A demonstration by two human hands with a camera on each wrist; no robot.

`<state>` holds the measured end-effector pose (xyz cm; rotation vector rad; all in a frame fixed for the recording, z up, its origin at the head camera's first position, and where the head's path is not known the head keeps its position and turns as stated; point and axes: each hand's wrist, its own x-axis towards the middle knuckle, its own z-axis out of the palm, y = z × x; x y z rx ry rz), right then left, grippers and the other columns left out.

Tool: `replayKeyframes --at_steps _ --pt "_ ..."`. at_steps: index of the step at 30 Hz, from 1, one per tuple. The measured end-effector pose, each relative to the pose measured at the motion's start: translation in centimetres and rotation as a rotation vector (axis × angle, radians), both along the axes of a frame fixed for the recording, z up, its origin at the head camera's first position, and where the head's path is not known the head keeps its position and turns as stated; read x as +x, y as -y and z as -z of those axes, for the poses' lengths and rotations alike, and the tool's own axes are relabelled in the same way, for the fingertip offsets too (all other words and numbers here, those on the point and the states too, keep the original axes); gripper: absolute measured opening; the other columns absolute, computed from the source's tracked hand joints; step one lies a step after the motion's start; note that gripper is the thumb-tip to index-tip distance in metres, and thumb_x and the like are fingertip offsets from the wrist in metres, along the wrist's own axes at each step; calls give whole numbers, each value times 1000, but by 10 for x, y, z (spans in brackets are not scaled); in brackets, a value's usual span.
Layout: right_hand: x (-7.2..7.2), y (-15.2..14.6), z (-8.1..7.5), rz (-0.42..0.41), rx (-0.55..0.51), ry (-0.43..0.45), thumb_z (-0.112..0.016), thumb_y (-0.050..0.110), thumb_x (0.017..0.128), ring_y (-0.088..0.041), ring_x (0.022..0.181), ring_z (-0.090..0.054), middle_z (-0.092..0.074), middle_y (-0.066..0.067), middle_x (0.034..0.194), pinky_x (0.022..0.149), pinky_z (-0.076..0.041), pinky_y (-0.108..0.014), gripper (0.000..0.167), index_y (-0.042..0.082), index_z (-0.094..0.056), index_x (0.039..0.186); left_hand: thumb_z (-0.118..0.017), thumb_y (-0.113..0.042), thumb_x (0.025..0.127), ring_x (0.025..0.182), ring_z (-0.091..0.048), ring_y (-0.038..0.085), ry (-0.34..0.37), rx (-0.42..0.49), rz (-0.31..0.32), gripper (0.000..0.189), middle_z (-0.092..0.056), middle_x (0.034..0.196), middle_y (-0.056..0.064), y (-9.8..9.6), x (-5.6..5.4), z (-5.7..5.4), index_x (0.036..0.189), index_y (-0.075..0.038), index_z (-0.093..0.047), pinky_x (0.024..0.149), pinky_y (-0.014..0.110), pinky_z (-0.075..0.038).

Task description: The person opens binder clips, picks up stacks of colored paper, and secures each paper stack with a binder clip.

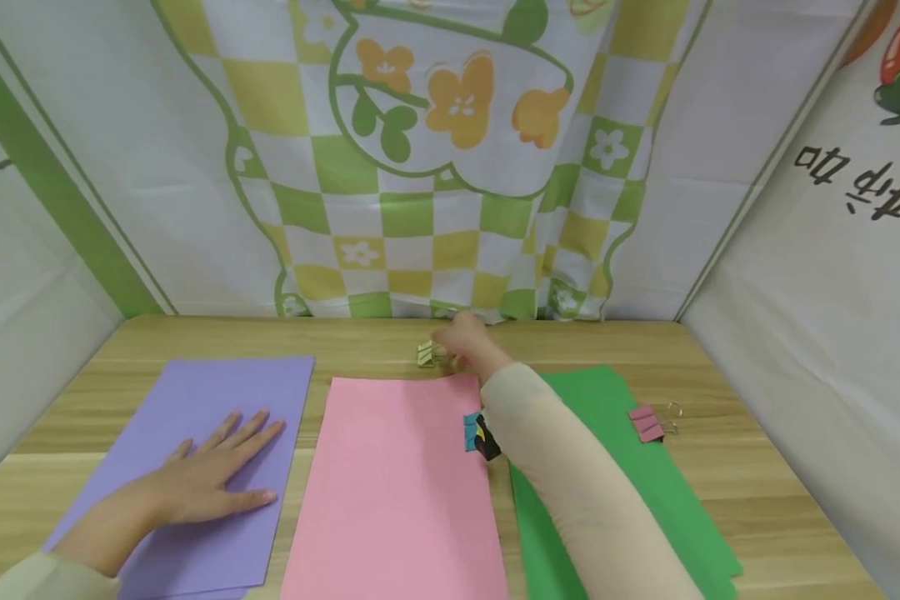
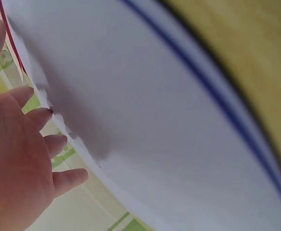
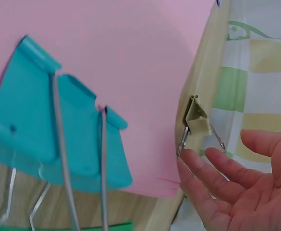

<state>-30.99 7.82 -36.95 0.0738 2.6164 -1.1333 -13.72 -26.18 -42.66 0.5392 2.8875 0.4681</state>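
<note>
My left hand point(image 1: 213, 479) rests with spread fingers on a stack of purple paper point(image 1: 262, 387); in the left wrist view its palm and fingers show beside the pale sheet point(image 2: 145, 106). My right hand point(image 1: 471, 340) reaches to the back of the table, beside a yellow binder clip point(image 1: 425, 354). In the right wrist view its fingers are loosely extended, the fingertips right at the wire handles of that clip point(image 3: 198, 120). A teal binder clip point(image 1: 470, 432) sits on the right edge of the pink paper point(image 1: 397, 483), partly behind my right wrist.
Green paper point(image 1: 645, 475) lies at the right, partly under my right forearm. A pink binder clip point(image 1: 647, 423) sits at its right edge, handles outward. The wooden table point(image 1: 750, 492) ends at a patterned cloth curtain point(image 1: 408, 242) behind, with white cloth walls at both sides.
</note>
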Motion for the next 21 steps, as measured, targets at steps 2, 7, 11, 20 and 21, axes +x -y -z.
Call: replayKeyframes --at_steps 2,7,11,20,21 --pt "-2 2 2 30 -9 13 -63 17 95 -21 57 -55 -69 -24 101 77 -60 -43 32 -9 -61 113 -65 -60 86 146 -16 54 5 -1 1 88 -23 163 19 0 0 -1 158 -26 -26 97 88 -10" --pt "-8 5 6 68 31 29 -64 16 94 -21 56 -57 -72 -24 99 78 -61 -42 32 -9 -62 115 -65 -60 85 147 -15 54 32 3 -3 91 -21 164 19 1 0 -1 158 -22 -26 97 87 -10" --pt "-12 6 8 82 97 19 -66 14 91 -18 53 -57 -75 -20 95 70 -61 -35 28 -8 -66 108 -66 -60 85 147 -14 53 51 5 -7 94 -19 164 18 1 -1 -1 158 -18 -25 98 87 -11" --pt "-16 5 14 118 122 10 -72 10 85 -14 51 -55 -76 -16 88 50 -51 -23 20 -6 -71 96 -66 -63 84 147 -16 52 61 -12 3 96 -19 165 16 2 -2 -1 158 -17 -26 97 86 -18" --pt "-15 6 14 127 110 5 -73 8 83 -14 50 -55 -76 -16 88 53 -53 -25 19 -7 -71 96 -66 -63 84 147 -16 52 59 -12 5 96 -20 165 17 3 -2 -1 158 -17 -26 97 86 -19"
